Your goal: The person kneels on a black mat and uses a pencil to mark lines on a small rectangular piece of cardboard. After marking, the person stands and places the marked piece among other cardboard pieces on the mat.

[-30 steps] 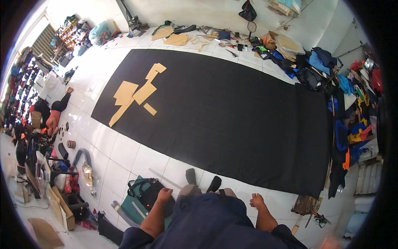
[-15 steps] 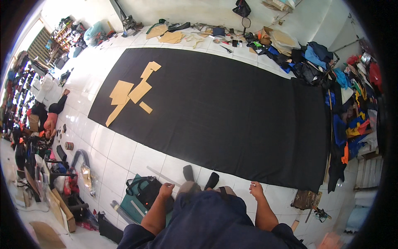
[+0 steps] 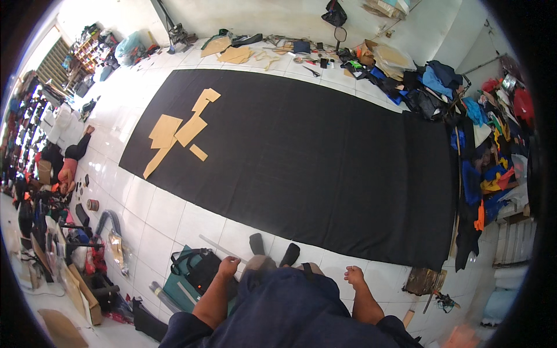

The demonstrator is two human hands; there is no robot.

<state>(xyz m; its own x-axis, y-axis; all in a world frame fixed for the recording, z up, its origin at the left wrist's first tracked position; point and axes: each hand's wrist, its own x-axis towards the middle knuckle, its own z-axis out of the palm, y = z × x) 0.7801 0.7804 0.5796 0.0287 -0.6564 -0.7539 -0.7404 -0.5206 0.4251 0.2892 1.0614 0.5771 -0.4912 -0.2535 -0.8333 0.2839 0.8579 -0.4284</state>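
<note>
A long black cloth (image 3: 278, 156) lies spread flat on the floor in front of me. On its left part rest several tan pattern pieces (image 3: 191, 130), some overlapping. My left hand (image 3: 229, 266) hangs by my left knee with its fingers curled together, and I see nothing in it. Close to that hand a pale, see-through strip (image 3: 213, 243) lies on the tiles. My right hand (image 3: 353, 275) hangs low past my right knee, short of the cloth's near edge. Its fingers are loosely bent and apart, with nothing visible in them.
A dark green and black bag (image 3: 200, 271) sits at my left. Scissors (image 3: 312, 71) and more tan pieces (image 3: 235, 55) lie beyond the far edge. Heaped fabrics (image 3: 493, 133) line the right side. Another person (image 3: 71, 162) is low on the floor at far left.
The whole view has shifted slightly, so the cloth appears a little further left. My right hand has dropped slightly toward me. The pattern pieces lie as before on the cloth.
</note>
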